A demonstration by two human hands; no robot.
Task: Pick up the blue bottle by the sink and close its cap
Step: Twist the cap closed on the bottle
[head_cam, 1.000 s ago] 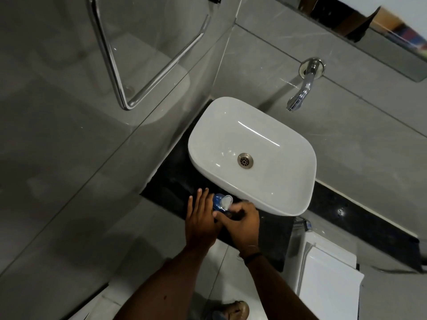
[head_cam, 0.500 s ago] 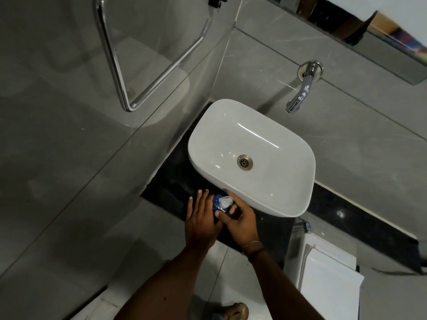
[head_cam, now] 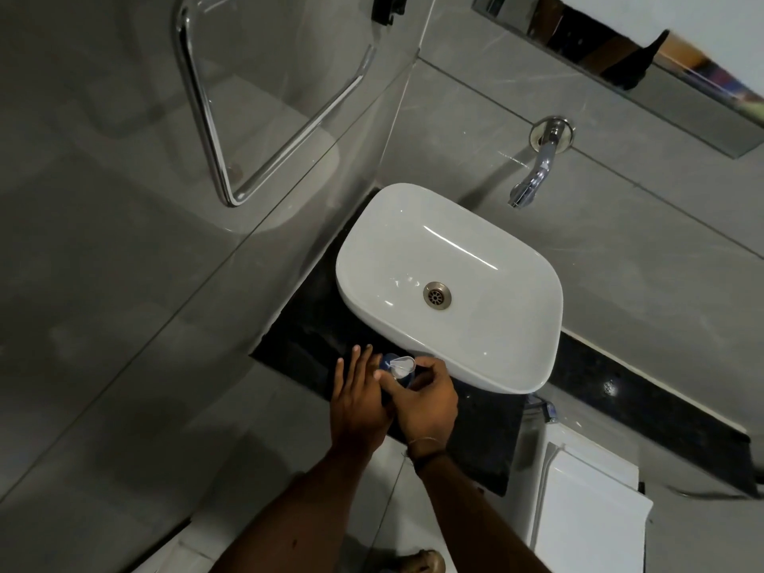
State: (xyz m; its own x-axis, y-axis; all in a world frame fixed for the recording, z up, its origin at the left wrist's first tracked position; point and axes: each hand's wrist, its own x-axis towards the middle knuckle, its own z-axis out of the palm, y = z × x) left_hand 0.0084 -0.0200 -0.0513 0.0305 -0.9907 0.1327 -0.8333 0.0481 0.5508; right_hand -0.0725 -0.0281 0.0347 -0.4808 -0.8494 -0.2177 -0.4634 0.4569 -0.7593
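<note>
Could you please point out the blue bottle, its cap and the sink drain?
blue bottle (head_cam: 386,363): head view, blue shoulder
cap (head_cam: 402,365): head view, clear flip lid
sink drain (head_cam: 437,296): head view, metal grate

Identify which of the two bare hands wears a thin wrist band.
The right hand, by the white basin; the left hand has a bare wrist.

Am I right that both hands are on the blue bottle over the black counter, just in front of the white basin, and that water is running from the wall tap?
Not quite: the head view shows no water coming from the wall tap. The rest holds: left hand and right hand are on the blue bottle over the black counter, just in front of the white basin.
</note>
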